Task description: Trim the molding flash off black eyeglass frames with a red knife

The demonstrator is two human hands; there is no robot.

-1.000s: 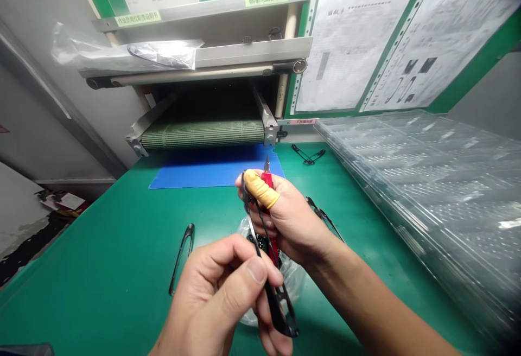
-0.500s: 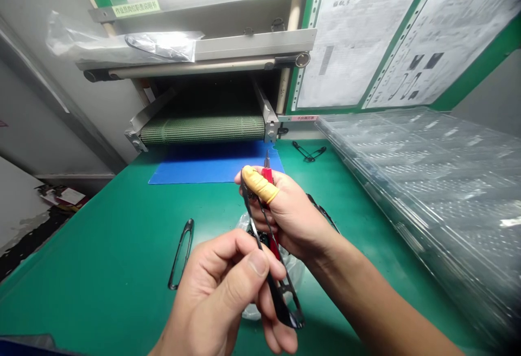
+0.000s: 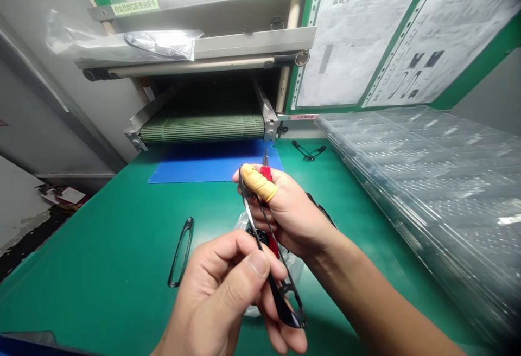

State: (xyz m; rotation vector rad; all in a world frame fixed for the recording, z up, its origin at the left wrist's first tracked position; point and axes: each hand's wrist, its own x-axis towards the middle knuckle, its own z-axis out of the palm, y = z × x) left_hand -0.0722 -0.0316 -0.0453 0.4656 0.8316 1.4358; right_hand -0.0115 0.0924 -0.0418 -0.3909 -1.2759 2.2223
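A long, narrow black plastic frame is held slantwise between my two hands. My left hand pinches its near half between thumb and fingers. At the far end my right hand grips it, the thumb wearing a yellow finger cot. That same hand also holds a red-handled tool with a narrow metal tip pointing away from me; its full shape is hidden. Under the hands lies a clear plastic bag with black pieces, mostly covered.
Another black frame lies on the green table at left. Black parts lie further back. Clear plastic trays are stacked at right. A conveyor belt ends above a blue sheet.
My left hand's lower fingers have shifted slightly right, and the near end of the frame with them. Both hands keep their grip.
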